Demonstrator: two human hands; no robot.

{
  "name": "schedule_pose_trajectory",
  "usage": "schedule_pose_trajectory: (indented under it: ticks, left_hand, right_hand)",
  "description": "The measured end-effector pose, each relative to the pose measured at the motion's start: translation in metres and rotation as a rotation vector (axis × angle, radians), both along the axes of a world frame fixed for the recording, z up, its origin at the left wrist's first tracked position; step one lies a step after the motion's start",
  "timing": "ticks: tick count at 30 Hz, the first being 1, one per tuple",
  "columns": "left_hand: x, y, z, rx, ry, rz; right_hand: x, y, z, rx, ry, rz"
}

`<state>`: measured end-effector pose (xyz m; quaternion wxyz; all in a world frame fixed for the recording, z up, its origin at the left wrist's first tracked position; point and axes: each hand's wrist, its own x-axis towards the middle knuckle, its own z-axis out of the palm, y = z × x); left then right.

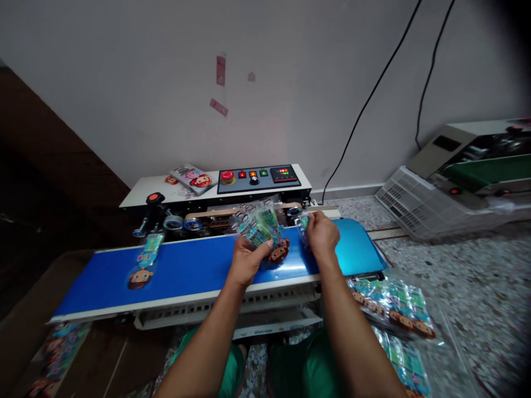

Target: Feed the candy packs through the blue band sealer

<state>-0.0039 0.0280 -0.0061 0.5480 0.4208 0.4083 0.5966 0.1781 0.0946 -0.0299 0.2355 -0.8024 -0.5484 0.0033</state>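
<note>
My left hand point(248, 260) is closed round a fanned bunch of clear plastic packets point(259, 224), held above the blue conveyor belt point(199, 262). The packets hold green and turquoise printed pieces, and a brown-haired cartoon head point(279, 251) shows at the bunch's lower right. To the right, my right hand point(323, 235) pinches a single packet point(303, 224) by the belt's back edge, close to the sealing machine's feed end. My fingers hide part of that packet. Another packet point(145, 260) with a cartoon head lies at the belt's left, its top end by the machine's rollers.
The band sealer's control panel point(259, 178) has a red stop button and a lit display. A printed pack point(193, 179) lies on its housing. More packets point(398, 307) are at lower right. A white plastic crate point(398, 202) stands at right; a cardboard box point(103, 354) is at lower left.
</note>
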Motion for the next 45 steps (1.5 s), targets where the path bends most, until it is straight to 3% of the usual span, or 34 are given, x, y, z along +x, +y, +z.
schedule_pose_trajectory:
  ticks: [3,5,8,10,17,23,27,32,35,38,41,43,45]
  left_hand:
    - [-0.001,0.0,-0.002,-0.013,0.027,-0.026]
    - [-0.001,0.001,-0.003,-0.022,0.033,-0.031]
    - [0.0,0.001,-0.003,-0.022,-0.005,-0.047]
    - [0.001,0.0,-0.001,-0.023,-0.042,-0.049]
    - [0.007,-0.001,0.003,-0.052,-0.141,-0.06]
    - [0.008,0.0,-0.003,-0.031,-0.103,-0.073]
    - [0.003,0.002,-0.006,-0.054,-0.078,-0.012]
    - [-0.002,0.005,-0.003,-0.065,-0.094,0.064]
    - [-0.003,0.006,-0.003,-0.043,-0.095,0.073]
    - [-0.002,0.006,-0.004,-0.029,-0.083,0.052]
    - [0.0,0.005,-0.007,-0.049,-0.059,0.025]
    - [0.0,0.005,-0.008,-0.06,-0.051,0.017]
    - [0.0,0.005,-0.008,-0.064,-0.05,0.018]
  right_hand:
    - [-0.008,-0.004,0.009,0.171,0.121,0.094]
    - [-0.014,-0.011,0.022,0.295,0.36,0.238]
    - [-0.026,-0.025,0.041,0.225,0.874,0.62]
    - [-0.035,-0.031,0.047,0.182,1.1,0.742]
    - [-0.048,-0.031,0.041,0.389,1.355,0.542]
    - [-0.047,-0.03,0.044,0.608,1.26,0.416]
    - [-0.018,-0.023,0.037,0.685,1.15,0.252]
    - [0.038,-0.018,0.012,0.486,0.736,0.145]
    - [0.054,-0.014,-0.005,0.297,0.475,0.128]
    - [0.05,-0.009,-0.013,0.119,0.292,0.088]
    - [0.032,-0.005,-0.01,-0.005,0.21,0.117]
    - [0.016,-0.005,-0.004,-0.008,0.194,0.157]
    - [0.0,-0.009,0.006,0.105,0.268,0.219]
